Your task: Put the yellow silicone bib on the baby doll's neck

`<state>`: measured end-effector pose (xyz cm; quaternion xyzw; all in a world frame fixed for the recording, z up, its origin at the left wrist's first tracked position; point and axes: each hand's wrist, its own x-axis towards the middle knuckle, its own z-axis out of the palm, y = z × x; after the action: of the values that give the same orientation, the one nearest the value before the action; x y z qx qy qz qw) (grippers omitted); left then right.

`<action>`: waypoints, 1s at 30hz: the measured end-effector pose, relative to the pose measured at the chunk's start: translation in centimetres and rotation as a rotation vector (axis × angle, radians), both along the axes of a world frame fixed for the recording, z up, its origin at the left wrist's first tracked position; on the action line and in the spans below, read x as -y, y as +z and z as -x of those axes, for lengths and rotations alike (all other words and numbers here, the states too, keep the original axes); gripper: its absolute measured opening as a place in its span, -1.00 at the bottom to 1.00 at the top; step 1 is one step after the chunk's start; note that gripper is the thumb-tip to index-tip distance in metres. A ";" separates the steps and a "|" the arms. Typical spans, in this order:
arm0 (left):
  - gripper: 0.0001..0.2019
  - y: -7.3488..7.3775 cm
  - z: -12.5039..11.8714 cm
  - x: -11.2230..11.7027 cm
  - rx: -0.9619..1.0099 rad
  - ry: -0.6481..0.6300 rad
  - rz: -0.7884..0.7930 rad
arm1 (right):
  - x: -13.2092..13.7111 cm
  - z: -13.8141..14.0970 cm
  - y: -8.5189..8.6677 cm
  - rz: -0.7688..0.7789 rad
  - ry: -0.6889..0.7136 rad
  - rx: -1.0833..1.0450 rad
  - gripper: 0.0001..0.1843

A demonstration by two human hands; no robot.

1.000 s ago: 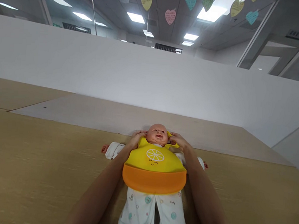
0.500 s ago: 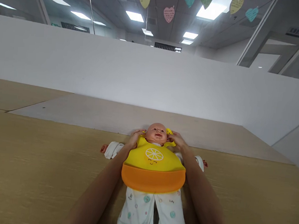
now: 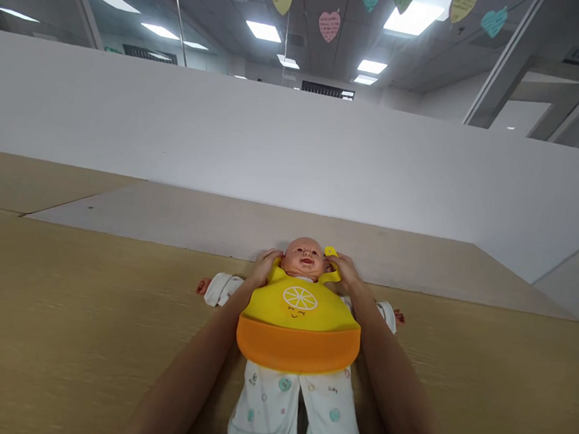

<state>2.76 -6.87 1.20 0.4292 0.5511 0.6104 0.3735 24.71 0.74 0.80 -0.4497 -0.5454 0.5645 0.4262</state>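
A baby doll point(image 3: 305, 259) in white printed clothes lies on its back, its arms spread to the sides. Over its chest is a yellow bib point(image 3: 290, 303) with a citrus-slice face and an orange catch pocket point(image 3: 297, 349). On the left side of the doll's head, my left hand point(image 3: 265, 267) is closed by the bib's neck strap, its fingertips partly hidden. My right hand point(image 3: 345, 271) pinches the other neck strap point(image 3: 333, 263), whose rounded yellow end sticks up beside the doll's head.
The doll lies on a wood-toned tabletop point(image 3: 86, 308). Behind its head runs a pale grey strip point(image 3: 209, 221) along a white partition wall point(image 3: 275, 142). Above it, a window carries heart-shaped notes point(image 3: 329, 26).
The strap end in my right hand now stands up straighter and shows more of itself. My left hand has barely moved. The view has shifted slightly.
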 end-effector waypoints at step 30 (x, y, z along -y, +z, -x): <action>-0.52 7.9 1.3 2.6 0.306 -0.027 -0.163 | 3.5 -0.2 10.2 -0.365 -0.239 -0.405 -0.66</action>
<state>1.42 -9.44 9.10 0.3676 0.4306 0.7062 0.4251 24.89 -2.80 10.96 -0.3047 -0.4851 0.4811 0.6636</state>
